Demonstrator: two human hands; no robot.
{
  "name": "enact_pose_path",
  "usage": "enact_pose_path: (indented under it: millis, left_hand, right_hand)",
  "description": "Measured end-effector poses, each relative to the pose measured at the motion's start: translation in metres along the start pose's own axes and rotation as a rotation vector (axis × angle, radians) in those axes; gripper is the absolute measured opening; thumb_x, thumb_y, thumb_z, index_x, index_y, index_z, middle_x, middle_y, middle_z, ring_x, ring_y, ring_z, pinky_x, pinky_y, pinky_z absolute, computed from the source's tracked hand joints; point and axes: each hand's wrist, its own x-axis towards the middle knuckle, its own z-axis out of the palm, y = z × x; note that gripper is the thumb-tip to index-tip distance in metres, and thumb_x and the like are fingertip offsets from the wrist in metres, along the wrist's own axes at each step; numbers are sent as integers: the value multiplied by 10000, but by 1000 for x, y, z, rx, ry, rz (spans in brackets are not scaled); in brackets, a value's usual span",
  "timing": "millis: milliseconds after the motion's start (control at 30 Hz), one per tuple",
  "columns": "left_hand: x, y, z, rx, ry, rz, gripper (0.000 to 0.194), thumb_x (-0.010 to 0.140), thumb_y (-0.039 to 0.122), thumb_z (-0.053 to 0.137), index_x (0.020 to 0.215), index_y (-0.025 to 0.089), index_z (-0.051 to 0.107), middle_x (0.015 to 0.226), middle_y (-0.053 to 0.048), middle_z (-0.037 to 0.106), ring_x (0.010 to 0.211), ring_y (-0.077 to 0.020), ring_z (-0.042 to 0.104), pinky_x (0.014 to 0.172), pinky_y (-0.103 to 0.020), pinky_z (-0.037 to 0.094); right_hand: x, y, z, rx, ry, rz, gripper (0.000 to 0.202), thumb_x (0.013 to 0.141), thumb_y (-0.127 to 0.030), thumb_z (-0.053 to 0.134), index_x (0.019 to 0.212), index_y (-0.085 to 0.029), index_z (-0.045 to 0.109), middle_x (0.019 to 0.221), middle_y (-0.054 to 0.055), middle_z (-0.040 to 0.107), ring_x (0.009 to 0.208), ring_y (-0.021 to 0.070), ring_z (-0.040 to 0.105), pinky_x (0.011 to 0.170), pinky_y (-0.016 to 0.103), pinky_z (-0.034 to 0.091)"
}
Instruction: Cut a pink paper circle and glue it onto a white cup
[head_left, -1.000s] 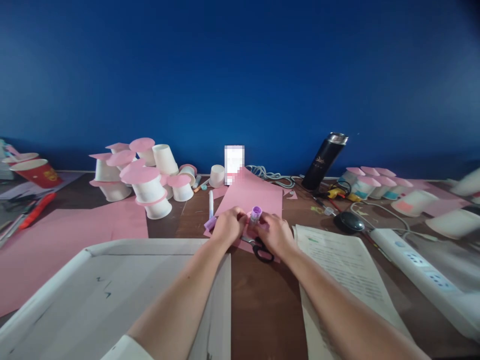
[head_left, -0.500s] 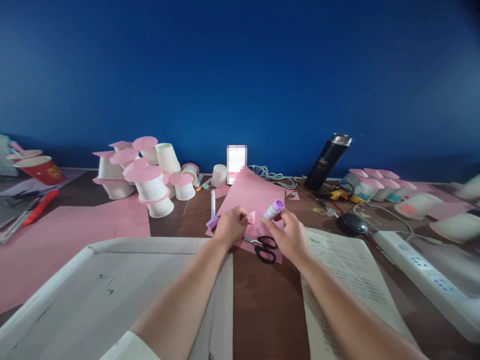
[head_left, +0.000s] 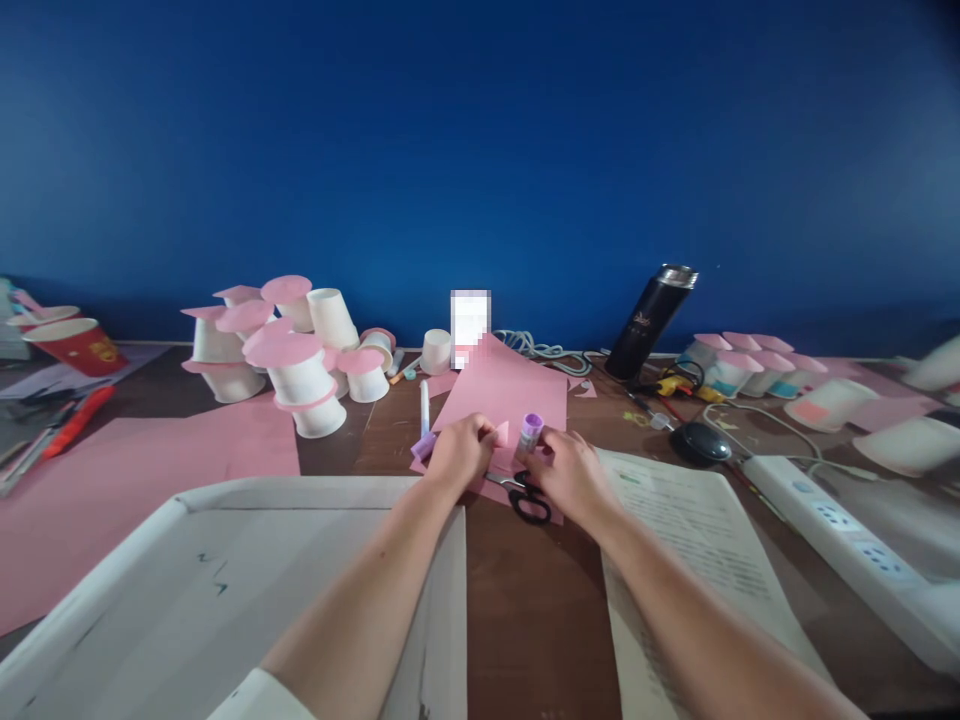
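Observation:
My left hand (head_left: pixel 466 448) pinches a small piece of pink paper (head_left: pixel 502 433) above a larger pink sheet (head_left: pixel 525 385). In my right hand (head_left: pixel 571 468) is a glue stick (head_left: pixel 530 432) with a purple end, held nearly upright with that end up. Scissors (head_left: pixel 531 505) with black handles lie just below the two hands, their blades pointing left and partly on the pink sheet. A purple cap (head_left: pixel 424 447) rests beside my left hand, close to a slim white pen-like stick (head_left: pixel 425 408).
Paper cups topped with pink paper (head_left: pixel 289 350) are stacked at left. A black flask (head_left: pixel 651 320), a mouse (head_left: pixel 700 444) and a power strip (head_left: pixel 847 540) occupy the right. A white board or box lid (head_left: pixel 225 600) and a printed sheet (head_left: pixel 675 520) flank the forearms.
My right hand has moved slightly left and down, and the glue stick has turned from slanted to nearly upright. My left hand stays about where it was, still pinching the small paper.

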Motion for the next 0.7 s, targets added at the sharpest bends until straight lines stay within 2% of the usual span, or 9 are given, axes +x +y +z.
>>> enact_pose_path:
  millis: [133, 233, 433, 567, 700]
  left_hand:
    - [2, -2, 2, 9, 5, 7, 150, 786, 272, 509, 706, 202, 614, 678, -4, 659, 652, -154, 579, 604, -248, 364]
    - [2, -4, 3, 17, 11, 33, 157, 784, 255, 495, 693, 199, 609, 663, -8, 651, 636, -152, 570, 591, -245, 359]
    - [1, -3, 2, -12, 6, 16, 170, 796, 315, 523, 769, 207, 651, 722, -20, 686, 681, -160, 607, 616, -238, 388]
    - [0, -1, 1, 3, -1, 13, 176, 801, 332, 534, 787, 212, 662, 752, -24, 702, 718, -171, 625, 650, -244, 404]
    - [-1, 0, -1, 17, 0, 17, 182, 799, 350, 542, 761, 216, 659, 746, -15, 698, 710, -174, 621, 640, -249, 402]
  right_hand:
    - [-1, 10, -4, 91, 93, 34, 210, 765, -410, 623, 774, -201, 608, 748, 27, 632, 727, 183, 556, 638, 249, 342]
    - [1, 8, -1, 174, 149, 21, 257, 764, -461, 618, 780, -205, 619, 758, 18, 636, 722, 174, 568, 650, 242, 357]
    - [6, -11, 10, 34, 13, -72, 212, 780, -400, 616, 878, -217, 664, 808, 38, 672, 791, 193, 584, 698, 264, 336]
    - [5, -12, 9, -49, 15, -84, 196, 798, -388, 598, 904, -233, 655, 803, 33, 683, 832, 206, 575, 712, 283, 314]
    - [2, -3, 2, -85, 21, -52, 164, 792, -372, 603, 838, -220, 643, 777, 34, 675, 819, 210, 569, 699, 286, 315]
